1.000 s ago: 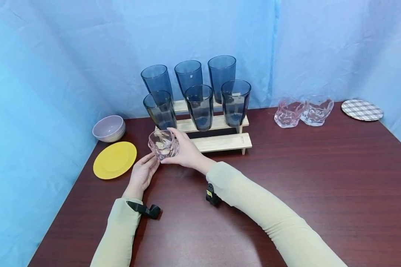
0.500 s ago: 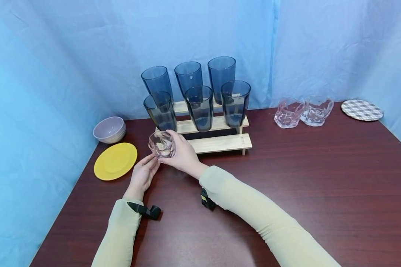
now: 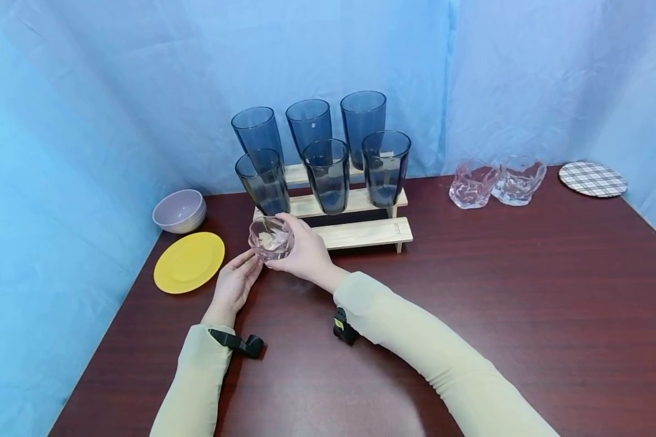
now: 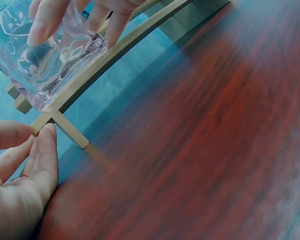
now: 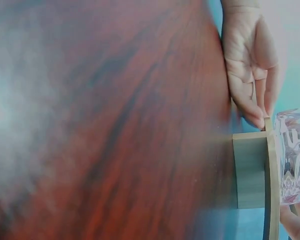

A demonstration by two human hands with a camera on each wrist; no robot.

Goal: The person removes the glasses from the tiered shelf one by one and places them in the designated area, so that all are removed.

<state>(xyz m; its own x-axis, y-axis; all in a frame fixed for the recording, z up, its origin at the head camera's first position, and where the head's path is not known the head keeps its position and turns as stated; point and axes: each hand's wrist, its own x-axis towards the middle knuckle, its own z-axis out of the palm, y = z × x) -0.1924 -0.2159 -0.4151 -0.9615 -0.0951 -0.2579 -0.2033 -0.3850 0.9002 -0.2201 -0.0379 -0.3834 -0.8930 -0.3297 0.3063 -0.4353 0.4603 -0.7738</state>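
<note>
My right hand [image 3: 310, 254] grips a short, faceted pinkish glass [image 3: 271, 240], its thumb and fingers around the sides. In the left wrist view the base of that glass is right at the top of the wooden rack's lowest shelf [image 4: 85, 82], near its left end. My left hand [image 3: 234, 288] pinches that shelf end between thumb and fingers, as the right wrist view shows too. Behind the hands, several tall blue glasses [image 3: 325, 182] stand in two rows on the rack's upper steps.
A lilac bowl [image 3: 179, 211] and a yellow plate [image 3: 189, 263] lie to the left. At the back right are a pink faceted glass [image 3: 472, 185], a clear one [image 3: 516, 182] and a checked round mat [image 3: 593, 179]. Blue curtains [image 3: 142, 91] border the dark red table [image 3: 497, 291].
My right hand and the pinkish glass shifted slightly left, then a little back to the right. The left hand keeps its hold on the shelf end.
</note>
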